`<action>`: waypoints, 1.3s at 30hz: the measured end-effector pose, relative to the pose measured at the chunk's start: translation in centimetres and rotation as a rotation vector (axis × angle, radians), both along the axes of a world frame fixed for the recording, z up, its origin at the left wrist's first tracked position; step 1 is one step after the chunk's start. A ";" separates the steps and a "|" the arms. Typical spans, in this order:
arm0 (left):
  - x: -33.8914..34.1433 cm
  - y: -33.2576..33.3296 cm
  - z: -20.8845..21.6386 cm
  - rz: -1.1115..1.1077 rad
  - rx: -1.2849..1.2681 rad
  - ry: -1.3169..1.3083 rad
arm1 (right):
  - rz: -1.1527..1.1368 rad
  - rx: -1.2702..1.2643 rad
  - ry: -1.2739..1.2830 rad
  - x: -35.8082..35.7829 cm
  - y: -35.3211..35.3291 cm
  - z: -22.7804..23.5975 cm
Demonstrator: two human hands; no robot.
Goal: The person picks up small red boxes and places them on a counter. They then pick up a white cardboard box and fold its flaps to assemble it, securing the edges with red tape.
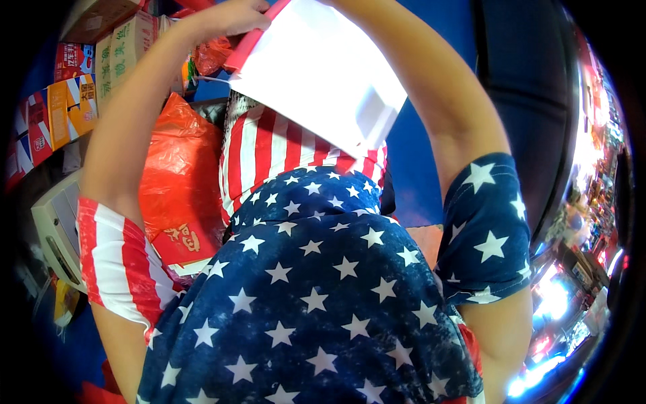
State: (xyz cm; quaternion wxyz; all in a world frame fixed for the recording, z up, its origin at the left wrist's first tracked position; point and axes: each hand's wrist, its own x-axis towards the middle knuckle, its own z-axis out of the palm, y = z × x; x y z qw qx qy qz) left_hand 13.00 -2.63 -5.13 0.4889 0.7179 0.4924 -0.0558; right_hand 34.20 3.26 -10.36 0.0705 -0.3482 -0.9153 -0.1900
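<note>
My left hand point(243, 17) is at the top of the view, its fingers closed on the red edge of a white paper or card piece point(316, 64). This piece looks like a flat bag or folded box with a crease near its lower right corner; its exact kind I cannot make out. It is held out over the striped lower part of my shirt point(289, 141), tilted, with its upper end cut off by the frame. My right forearm point(404, 40) reaches up along the right side of the piece. The right hand lies beyond the top edge, out of sight.
Left of my body a red plastic bag point(182, 161) lies beside a red printed packet point(180, 242). Cardboard cartons point(128, 50) and orange boxes point(70, 111) are stacked farther left, above a pale plastic case point(57, 229). To the right is a dark panel point(525, 81), with bright cluttered goods beyond.
</note>
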 end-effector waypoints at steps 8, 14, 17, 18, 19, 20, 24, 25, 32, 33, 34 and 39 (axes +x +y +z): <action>-0.3 -15.7 -1.5 0.306 -0.203 0.029 | 0.152 -0.431 -0.046 -7.5 -12.0 -0.3; -0.3 -22.1 0.1 0.094 0.769 -0.077 | 0.175 -0.522 -0.139 -8.9 -13.1 -0.1; -1.6 -22.6 0.0 -0.260 0.723 -0.266 | 0.186 -0.489 -0.143 -9.9 -11.9 -1.6; -1.7 -22.7 0.0 -0.325 0.663 -0.279 | 0.129 -0.517 -0.138 -10.1 -11.9 -2.3; -1.8 -22.7 0.1 -0.386 0.604 -0.289 | 0.135 -0.519 -0.133 -10.2 -12.0 -2.1; -2.0 -22.8 -0.1 -0.399 0.603 -0.286 | 0.138 -0.521 -0.127 -10.1 -11.9 -1.9; -2.7 -22.1 -1.7 -0.476 0.619 -0.337 | 0.145 -0.516 -0.157 -10.3 -11.6 -2.4; -3.0 -21.9 -2.0 -0.476 0.587 -0.352 | 0.116 -0.531 -0.127 -9.8 -11.7 -1.8; -3.8 -21.2 -2.0 -0.426 0.542 -0.375 | -0.082 -1.122 0.303 1.7 -18.1 7.0; -4.0 -21.2 -2.0 -0.417 0.537 -0.380 | -0.084 -1.349 0.278 3.8 -19.3 8.8; -4.1 -21.1 -2.0 -0.407 0.533 -0.387 | -0.088 -1.410 0.166 5.1 -21.1 10.9; -3.4 -20.4 -1.8 -0.466 0.562 -0.424 | -0.037 -1.412 0.150 8.7 -27.0 9.2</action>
